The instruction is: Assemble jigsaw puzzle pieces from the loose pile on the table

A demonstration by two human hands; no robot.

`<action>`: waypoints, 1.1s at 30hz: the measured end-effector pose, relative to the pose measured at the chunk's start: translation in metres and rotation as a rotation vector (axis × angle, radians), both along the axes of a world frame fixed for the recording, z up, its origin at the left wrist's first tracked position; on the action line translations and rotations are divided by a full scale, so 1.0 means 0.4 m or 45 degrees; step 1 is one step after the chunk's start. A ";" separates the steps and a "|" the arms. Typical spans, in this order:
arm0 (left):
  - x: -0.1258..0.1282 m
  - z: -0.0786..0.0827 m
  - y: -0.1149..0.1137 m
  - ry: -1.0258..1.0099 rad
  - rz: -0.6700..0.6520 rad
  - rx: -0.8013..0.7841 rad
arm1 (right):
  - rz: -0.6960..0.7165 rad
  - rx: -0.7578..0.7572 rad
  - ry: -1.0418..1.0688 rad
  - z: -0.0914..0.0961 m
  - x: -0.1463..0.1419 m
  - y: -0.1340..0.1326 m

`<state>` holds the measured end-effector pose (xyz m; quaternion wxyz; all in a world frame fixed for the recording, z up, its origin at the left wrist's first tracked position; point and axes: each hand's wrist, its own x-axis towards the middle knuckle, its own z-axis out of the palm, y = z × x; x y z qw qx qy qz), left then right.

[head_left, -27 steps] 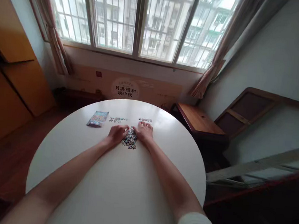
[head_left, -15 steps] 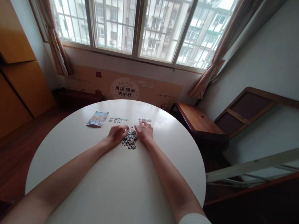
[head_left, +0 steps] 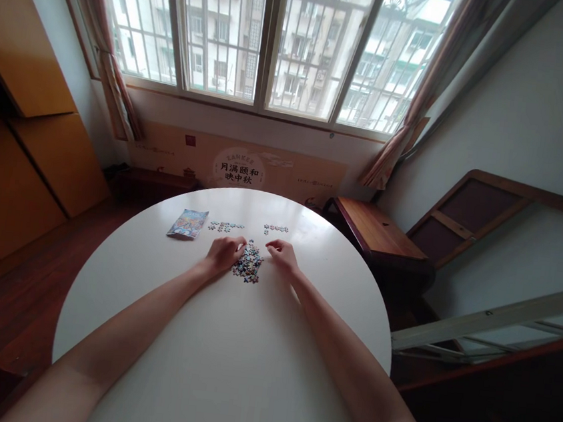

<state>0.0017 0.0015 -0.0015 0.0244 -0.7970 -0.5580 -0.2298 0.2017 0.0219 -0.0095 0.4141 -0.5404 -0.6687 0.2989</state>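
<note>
A round white table (head_left: pixel 241 354) fills the middle of the view. On it rest both forearms, or just above it, with the left hand (head_left: pixel 225 252) at the left edge of the heap and the right hand (head_left: pixel 283 255) just off its right side. The left fingers are curled in toward the thumb; the right fingers are drawn together, tips pointing at the heap. Whether either pinches a piece I cannot tell. Left of the hands lies a printed packet (head_left: pixel 188 223). The heap of loose jigsaw pieces (head_left: pixel 249 266) sits between the hands. Beyond them are a left group of laid-out pieces (head_left: pixel 222 225) and a shorter right row of pieces (head_left: pixel 276 228). The step in hand looks like picking through the heap; the next move seems to call for a light fingertip pinch on one piece.
</note>
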 end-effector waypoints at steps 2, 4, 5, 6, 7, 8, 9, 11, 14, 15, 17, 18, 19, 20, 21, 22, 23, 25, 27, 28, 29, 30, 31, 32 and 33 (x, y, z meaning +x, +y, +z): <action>0.000 -0.002 0.001 -0.001 -0.003 0.006 | 0.027 0.085 -0.139 -0.003 -0.008 -0.018; 0.000 -0.002 0.001 -0.005 0.004 0.008 | 0.029 0.126 -0.204 -0.005 -0.015 -0.028; -0.001 -0.001 0.001 -0.005 0.006 0.006 | 0.033 0.137 -0.219 -0.004 -0.017 -0.031; -0.001 0.000 0.000 -0.003 0.006 0.003 | 0.035 0.141 -0.231 -0.003 -0.017 -0.033; -0.001 0.002 -0.001 0.000 0.002 -0.004 | 0.044 0.146 -0.241 -0.001 -0.017 -0.035; -0.002 0.005 -0.003 0.002 -0.002 -0.013 | 0.060 0.154 -0.252 0.002 -0.015 -0.036; -0.002 0.007 -0.004 0.004 -0.003 -0.023 | 0.088 0.165 -0.264 0.005 -0.013 -0.038; -0.003 0.012 -0.007 0.004 -0.006 -0.037 | 0.175 0.195 -0.288 0.011 -0.007 -0.044; -0.005 0.016 -0.008 0.000 -0.010 -0.047 | 0.335 0.258 -0.312 0.013 0.000 -0.053; -0.006 0.016 -0.008 -0.001 -0.010 -0.047 | 0.370 0.276 -0.317 0.012 0.000 -0.055; -0.006 0.015 -0.007 -0.001 -0.012 -0.044 | 0.400 0.303 -0.329 0.007 -0.002 -0.058; -0.006 0.015 -0.006 0.002 -0.017 -0.040 | 0.391 0.312 -0.334 0.003 -0.005 -0.058; -0.006 0.014 -0.006 0.006 -0.023 -0.035 | 0.391 0.320 -0.343 0.000 -0.007 -0.057; -0.006 0.014 -0.005 0.009 -0.026 -0.027 | 0.381 0.327 -0.344 -0.003 -0.009 -0.056; -0.006 0.013 -0.005 0.010 -0.029 -0.019 | 0.378 0.329 -0.344 -0.005 -0.010 -0.054; -0.006 0.013 -0.005 0.011 -0.030 -0.010 | 0.379 0.322 -0.339 -0.007 -0.011 -0.053; -0.006 0.012 -0.005 0.010 -0.032 -0.002 | 0.378 0.305 -0.329 -0.007 -0.011 -0.052; -0.006 0.011 -0.006 0.006 -0.037 0.005 | 0.376 0.254 -0.300 -0.006 -0.010 -0.051; -0.006 0.010 -0.006 0.002 -0.043 0.006 | 0.367 0.210 -0.271 -0.003 -0.009 -0.050; -0.006 0.009 -0.006 0.000 -0.046 0.007 | 0.364 0.202 -0.257 -0.002 -0.009 -0.050; -0.007 0.009 -0.005 -0.002 -0.051 0.010 | 0.353 0.209 -0.240 -0.001 -0.009 -0.050; -0.007 0.008 -0.005 -0.004 -0.058 0.016 | 0.331 0.229 -0.220 0.001 -0.009 -0.049; -0.008 0.008 -0.005 -0.006 -0.070 0.023 | 0.290 0.261 -0.193 0.002 -0.009 -0.049; -0.008 0.008 -0.004 -0.008 -0.087 0.031 | 0.230 0.296 -0.157 0.004 -0.010 -0.049; -0.008 0.007 -0.004 -0.011 -0.109 0.040 | 0.158 0.326 -0.105 0.006 -0.011 -0.049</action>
